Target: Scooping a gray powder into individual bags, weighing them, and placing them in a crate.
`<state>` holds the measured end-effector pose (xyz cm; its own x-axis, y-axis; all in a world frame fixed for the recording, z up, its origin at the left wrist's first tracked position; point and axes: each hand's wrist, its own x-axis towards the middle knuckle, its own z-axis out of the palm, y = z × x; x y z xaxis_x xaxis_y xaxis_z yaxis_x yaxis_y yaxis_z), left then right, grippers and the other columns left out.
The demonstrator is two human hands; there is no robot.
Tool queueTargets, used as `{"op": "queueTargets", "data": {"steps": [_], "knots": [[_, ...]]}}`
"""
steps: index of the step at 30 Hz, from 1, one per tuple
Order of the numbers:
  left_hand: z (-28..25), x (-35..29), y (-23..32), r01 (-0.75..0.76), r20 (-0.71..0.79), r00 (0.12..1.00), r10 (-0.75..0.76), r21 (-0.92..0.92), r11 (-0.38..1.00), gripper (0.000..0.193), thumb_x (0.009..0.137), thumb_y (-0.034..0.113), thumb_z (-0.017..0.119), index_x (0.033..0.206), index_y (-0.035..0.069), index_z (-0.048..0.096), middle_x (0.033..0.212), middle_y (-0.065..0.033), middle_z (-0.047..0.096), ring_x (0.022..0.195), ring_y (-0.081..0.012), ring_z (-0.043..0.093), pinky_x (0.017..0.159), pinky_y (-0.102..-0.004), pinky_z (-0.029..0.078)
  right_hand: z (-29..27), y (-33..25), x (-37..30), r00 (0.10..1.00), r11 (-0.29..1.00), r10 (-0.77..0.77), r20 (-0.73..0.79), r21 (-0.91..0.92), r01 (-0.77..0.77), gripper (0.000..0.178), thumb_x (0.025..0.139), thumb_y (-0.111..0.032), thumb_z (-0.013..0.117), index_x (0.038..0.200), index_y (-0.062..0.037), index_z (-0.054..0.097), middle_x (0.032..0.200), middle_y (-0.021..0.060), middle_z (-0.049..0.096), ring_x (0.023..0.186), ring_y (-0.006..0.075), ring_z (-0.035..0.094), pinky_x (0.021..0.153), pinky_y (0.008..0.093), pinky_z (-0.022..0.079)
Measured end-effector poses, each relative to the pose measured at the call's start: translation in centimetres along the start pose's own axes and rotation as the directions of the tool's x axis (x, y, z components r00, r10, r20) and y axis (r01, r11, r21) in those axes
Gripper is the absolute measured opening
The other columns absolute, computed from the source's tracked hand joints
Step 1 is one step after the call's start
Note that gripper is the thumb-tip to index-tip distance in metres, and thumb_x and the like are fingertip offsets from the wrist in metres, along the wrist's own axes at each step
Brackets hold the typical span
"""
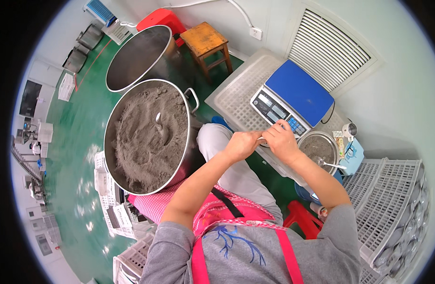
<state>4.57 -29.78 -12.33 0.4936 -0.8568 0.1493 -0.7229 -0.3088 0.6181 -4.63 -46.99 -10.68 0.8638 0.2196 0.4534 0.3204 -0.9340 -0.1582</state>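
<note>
Past my pink apron [289, 255], my left hand [243, 145] and right hand [280, 142] meet, fingers curled in narrow on a small pale thing [261, 138] they mostly hide. A steel bowl [336, 151] of grey powder, spoon [333, 165] in it, sits to their right; a big pot [110, 151] of similar powder stands left. Just beyond my fingers is a blue-topped scale [300, 90]; farther off left, another pot [139, 57] and a wooden stool [204, 39].

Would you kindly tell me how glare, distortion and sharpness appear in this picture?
In the head view, white glare spots the green floor, whose far-left edge bows with fisheye distortion; there too, the left hand and right hand look reasonably sharp.
</note>
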Motion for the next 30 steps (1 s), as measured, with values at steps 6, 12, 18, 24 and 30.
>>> {"op": "queueTargets", "data": {"steps": [6,12,18,24,30], "knots": [[-0.2,0.0,0.3,-0.09,-0.036,0.995,0.091,0.035,0.995,0.029,0.085,0.011,0.065,0.113,0.007,0.067,0.096,-0.0133,0.072,0.084,-0.0331,0.069,0.071,-0.0428,0.056,-2.0,3.3,-2.3,0.997,0.994,0.033,-0.073,-0.097,-0.04,0.008,0.076,-0.013,0.069,0.083,-0.012,0.066,0.084,-0.0006,0.067,0.092,0.0217,0.061,0.1,0.0481,0.041],[0.2,-0.7,-1.1,-0.032,-0.123,0.992,0.038,0.049,0.998,0.038,0.08,0.008,0.063,0.119,0.01,0.067,0.108,-0.0122,0.072,0.09,-0.0302,0.071,0.075,-0.0395,0.058,-5.5,5.6,-4.7,0.967,0.961,0.247,0.057,-0.142,-0.237,0.028,0.076,-0.014,0.074,0.103,-0.0116,0.069,0.106,0.0015,0.07,0.106,0.024,0.06,0.107,0.052,0.035],[4.9,-1.4,-2.7,0.108,-0.016,0.994,-0.107,0.078,0.991,0.033,0.075,0.02,0.067,0.107,0.016,0.071,0.093,-0.0143,0.073,0.084,-0.0335,0.071,0.07,-0.0448,0.056,-1.0,2.5,-1.9,0.992,0.999,-0.033,0.121,0.045,0.028,0.023,0.079,-0.01,0.066,0.101,-0.0108,0.071,0.094,0.0065,0.07,0.098,0.0257,0.063,0.107,0.0527,0.035],[-1.2,-5.1,0.1,0.088,-0.423,0.906,-0.021,0.139,0.986,0.015,0.071,0.021,0.068,0.078,0.009,0.063,0.072,-0.0131,0.065,0.07,-0.0373,0.066,0.062,-0.049,0.05,-1.1,5.2,0.4,0.995,0.992,-0.09,0.034,0.092,0.087,0.013,0.091,-0.004,0.061,0.101,-0.0015,0.068,0.098,0.0109,0.069,0.095,0.0285,0.062,0.098,0.0441,0.041],[-10.0,-9.5,4.0,0.001,-0.864,0.503,-0.002,-0.002,1.0,0.01,0.077,0.016,0.066,0.082,0.008,0.065,0.076,-0.0109,0.065,0.075,-0.0336,0.064,0.065,-0.0468,0.049,-6.7,-2.8,12.1,0.993,0.833,-0.097,-0.061,0.541,0.115,0.011,0.092,0.004,0.058,0.1,0.0006,0.064,0.096,0.0122,0.063,0.091,0.0289,0.059,0.09,0.0386,0.045]]}}
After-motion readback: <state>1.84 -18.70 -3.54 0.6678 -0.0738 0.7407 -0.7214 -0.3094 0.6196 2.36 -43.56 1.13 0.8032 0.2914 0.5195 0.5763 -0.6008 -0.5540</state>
